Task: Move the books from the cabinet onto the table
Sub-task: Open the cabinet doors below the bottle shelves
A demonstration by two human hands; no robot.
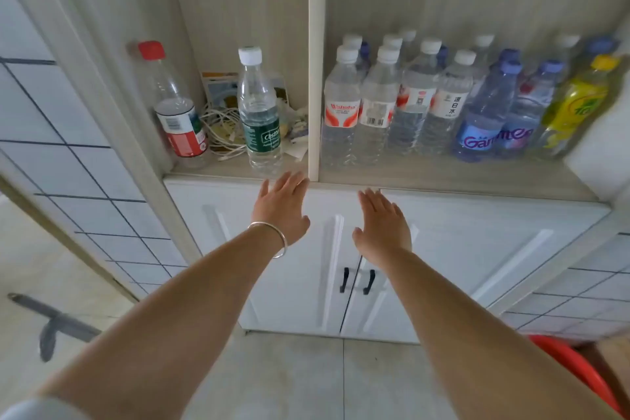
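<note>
Reaching forward: left hand [280, 206] | right hand [381, 220] | fingers straight, together, empty | before cabinet [477, 249] doors

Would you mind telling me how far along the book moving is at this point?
Nothing looks done: no book or table is in view. Both the left hand and right hand are open and empty, stretched toward the closed cabinet doors. The open shelves show only bottles. Opening up, finding and carrying books all remain.

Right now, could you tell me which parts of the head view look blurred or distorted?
In the head view, wide-angle bending curves the cabinet edges; the right-side bottles and red-capped bottle smear softly; both hands, left and right, stay fairly sharp.
</note>
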